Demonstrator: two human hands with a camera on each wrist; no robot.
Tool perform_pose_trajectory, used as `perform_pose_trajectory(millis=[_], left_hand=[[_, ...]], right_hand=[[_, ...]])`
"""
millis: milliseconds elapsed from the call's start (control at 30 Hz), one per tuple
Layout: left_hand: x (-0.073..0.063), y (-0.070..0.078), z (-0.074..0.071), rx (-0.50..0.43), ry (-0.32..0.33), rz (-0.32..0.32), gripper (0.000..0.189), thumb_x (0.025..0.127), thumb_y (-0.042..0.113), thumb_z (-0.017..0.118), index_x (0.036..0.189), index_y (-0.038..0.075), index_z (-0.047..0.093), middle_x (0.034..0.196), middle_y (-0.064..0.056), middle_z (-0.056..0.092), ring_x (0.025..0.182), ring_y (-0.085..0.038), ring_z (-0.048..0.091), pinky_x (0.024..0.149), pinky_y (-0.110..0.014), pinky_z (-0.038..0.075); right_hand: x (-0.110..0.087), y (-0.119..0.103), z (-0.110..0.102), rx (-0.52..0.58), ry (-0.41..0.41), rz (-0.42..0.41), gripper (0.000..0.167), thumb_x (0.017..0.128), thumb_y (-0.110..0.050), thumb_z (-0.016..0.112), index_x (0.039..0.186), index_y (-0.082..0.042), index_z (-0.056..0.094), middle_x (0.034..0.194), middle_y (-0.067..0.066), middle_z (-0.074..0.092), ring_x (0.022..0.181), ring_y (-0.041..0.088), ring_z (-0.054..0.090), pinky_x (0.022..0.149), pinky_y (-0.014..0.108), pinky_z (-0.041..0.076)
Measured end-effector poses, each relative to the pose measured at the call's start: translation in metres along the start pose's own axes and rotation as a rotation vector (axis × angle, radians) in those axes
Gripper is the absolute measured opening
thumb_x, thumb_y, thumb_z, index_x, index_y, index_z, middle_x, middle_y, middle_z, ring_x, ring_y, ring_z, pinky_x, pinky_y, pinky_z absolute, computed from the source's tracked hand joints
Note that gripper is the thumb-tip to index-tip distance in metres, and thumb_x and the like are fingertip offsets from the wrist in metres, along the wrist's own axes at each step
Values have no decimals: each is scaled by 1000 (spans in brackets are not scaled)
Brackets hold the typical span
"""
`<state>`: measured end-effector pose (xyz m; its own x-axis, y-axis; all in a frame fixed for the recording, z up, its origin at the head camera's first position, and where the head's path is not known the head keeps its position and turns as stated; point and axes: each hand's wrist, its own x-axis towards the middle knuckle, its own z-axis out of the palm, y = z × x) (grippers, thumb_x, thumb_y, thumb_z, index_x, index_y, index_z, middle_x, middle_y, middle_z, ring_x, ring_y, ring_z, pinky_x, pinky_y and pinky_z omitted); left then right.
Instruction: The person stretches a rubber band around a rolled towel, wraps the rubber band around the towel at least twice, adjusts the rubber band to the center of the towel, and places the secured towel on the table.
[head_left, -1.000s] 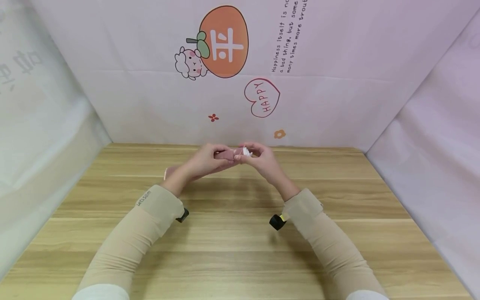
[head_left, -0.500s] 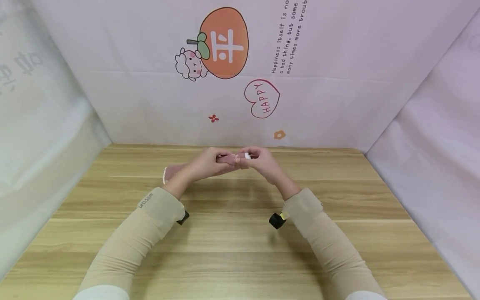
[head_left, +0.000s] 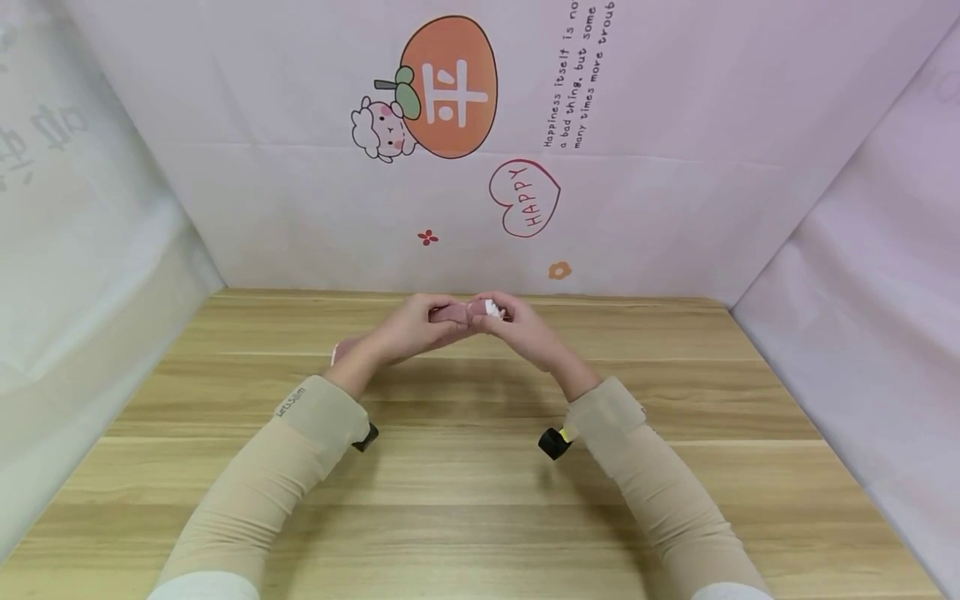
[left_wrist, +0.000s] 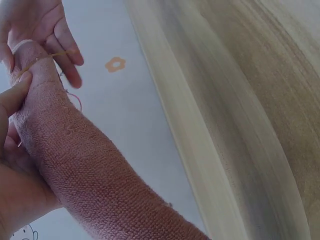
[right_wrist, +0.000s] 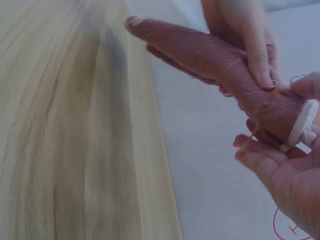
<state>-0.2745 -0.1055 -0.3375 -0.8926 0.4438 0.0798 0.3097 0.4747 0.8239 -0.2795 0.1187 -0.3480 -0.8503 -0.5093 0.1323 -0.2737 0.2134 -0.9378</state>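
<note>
Head view: the left hand (head_left: 411, 327) has its grip around a rolled dusty-pink towel (head_left: 448, 314), held over the bench (head_left: 457, 500), one end reaching back past that wrist. Just beside this grip, the right hand (head_left: 525, 335) holds a thin orange elastic band (right_wrist: 263, 111) stretched across the towel's white-edged end. Rolling looks done; securing and releasing the band seem left.

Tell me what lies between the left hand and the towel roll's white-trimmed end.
A thin orange-brown rubber band crosses the pink towel roll there, reaching the right hand; the right wrist view shows it.
</note>
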Motion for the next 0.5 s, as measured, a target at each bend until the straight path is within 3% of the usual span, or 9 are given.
perform_pose_trajectory(millis=[233, 333, 500], left_hand=[[-1, 0, -2, -53, 1, -3, 30, 101, 15, 67, 129, 5, 69, 124, -9, 68, 112, -21, 62, 98, -38, 49], [-2, 1, -2, -95, -2, -6, 26, 102, 16, 66, 125, 4, 70, 122, -10, 68, 113, -21, 61, 99, -38, 48], [-2, 3, -2, -240, 17, -47, 24, 103, 14, 64, 124, 3, 66, 120, -11, 65, 111, -22, 59, 98, -38, 48]], right_hand=[[-2, 2, 2, -80, -8, -76, 40, 103, -13, 59, 138, 3, 52, 121, 17, 59, 101, 23, 56, 84, 32, 48], [-2, 5, 2, -32, -37, -112, 38, 106, -10, 54, 140, 3, 47, 120, 19, 58, 99, 27, 61, 86, 34, 51], [-2, 11, 2, 88, -32, -168, 32, 113, -16, 34, 141, -2, 29, 109, 25, 62, 87, 30, 63, 89, 40, 52]])
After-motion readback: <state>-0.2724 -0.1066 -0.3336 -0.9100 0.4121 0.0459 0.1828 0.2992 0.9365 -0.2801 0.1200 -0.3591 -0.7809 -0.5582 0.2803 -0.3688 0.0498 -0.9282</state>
